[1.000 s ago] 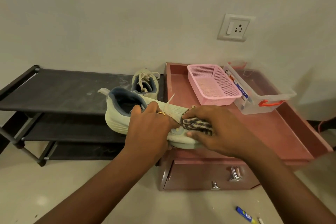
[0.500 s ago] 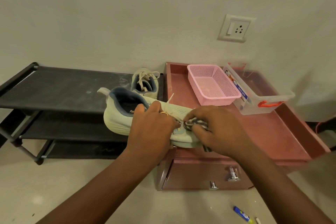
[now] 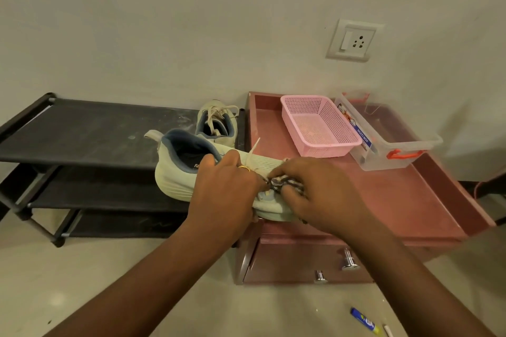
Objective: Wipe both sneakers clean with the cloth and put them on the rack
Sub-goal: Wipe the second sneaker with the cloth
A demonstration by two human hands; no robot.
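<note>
A pale green sneaker [image 3: 175,178] with a blue lining is held in the air between the rack and the pink cabinet, heel to the left. My left hand [image 3: 224,191] grips its middle from above. My right hand [image 3: 320,194] presses a striped cloth [image 3: 284,185] against the sneaker's toe part. The second sneaker [image 3: 216,124] stands on the right end of the top shelf of the black rack [image 3: 82,134], laces up, heel toward me.
A pink basket [image 3: 320,126] and a clear plastic box with orange clips [image 3: 383,142] sit on the pink cabinet top [image 3: 410,194], which has a raised rim. Drawer knobs [image 3: 349,261] stick out below. A blue tube [image 3: 365,324] lies on the floor.
My right hand has rubbed the cloth leftward along the toe and back a little. The sneaker and my left hand have stayed almost in place.
</note>
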